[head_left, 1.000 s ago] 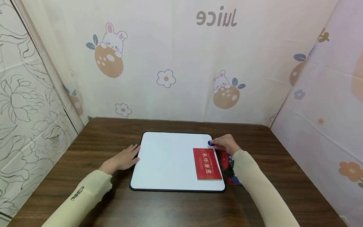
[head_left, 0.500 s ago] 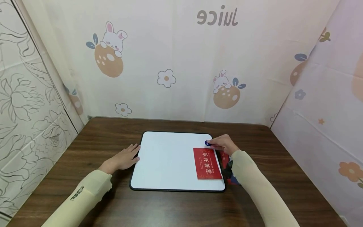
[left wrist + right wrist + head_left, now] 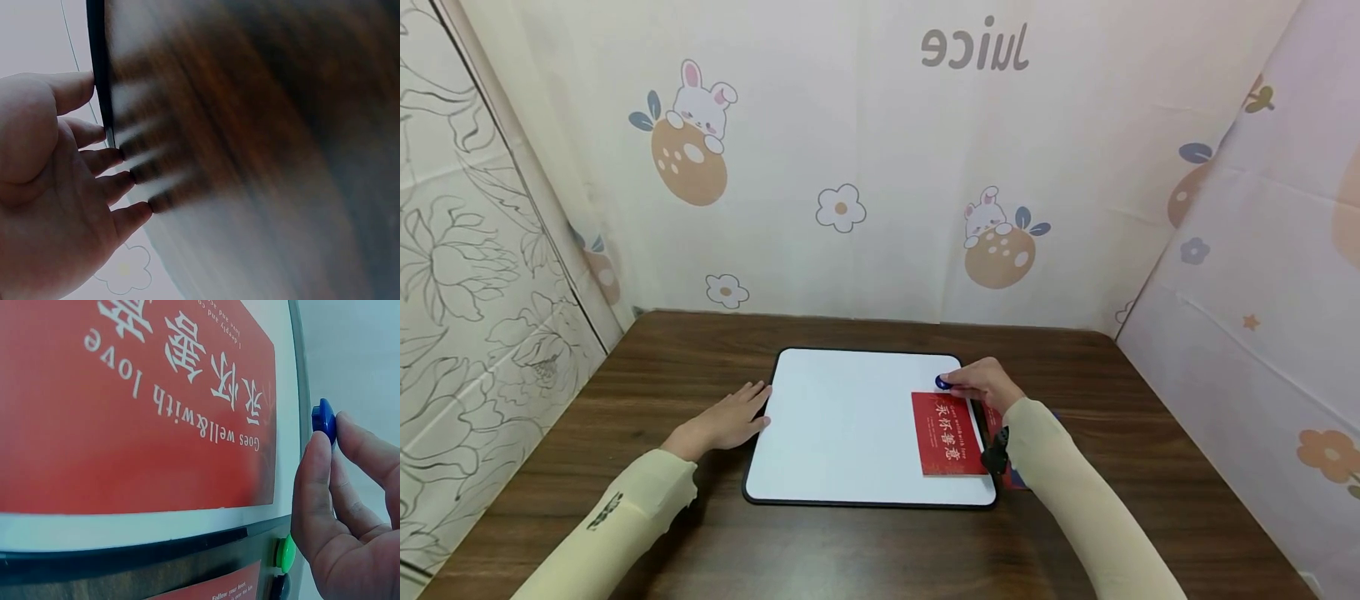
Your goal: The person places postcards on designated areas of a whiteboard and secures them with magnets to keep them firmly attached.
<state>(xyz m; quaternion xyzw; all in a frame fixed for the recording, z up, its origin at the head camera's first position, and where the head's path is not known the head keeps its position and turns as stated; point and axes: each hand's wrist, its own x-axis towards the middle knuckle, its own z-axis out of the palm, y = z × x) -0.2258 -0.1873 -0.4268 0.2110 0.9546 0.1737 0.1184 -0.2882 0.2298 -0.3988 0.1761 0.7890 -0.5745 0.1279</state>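
A white, black-framed whiteboard (image 3: 842, 433) lies on the table. My left hand (image 3: 726, 421) touches its left edge, fingers spread and nearly straight; in the left wrist view the fingertips meet the dark tabletop and the black frame. A red card (image 3: 951, 437) with white characters lies on the board's right side. My right hand (image 3: 988, 383) pinches a round blue magnet (image 3: 324, 419) between thumb and fingers, just above the card's far edge. The right wrist view shows the magnet apart from the card; whether it touches the board cannot be told.
To the right of the board, partly hidden by the right arm, lies another red card (image 3: 234, 589). A green magnet (image 3: 287, 553) and a black round piece (image 3: 281, 587) are near it. Brown wooden tabletop (image 3: 850, 550) surrounds the board, with a patterned curtain (image 3: 880, 267) behind.
My right hand has moved left and slightly nearer with the blue magnet, from the board's far right corner toward the card's far edge. The left hand has stayed put.
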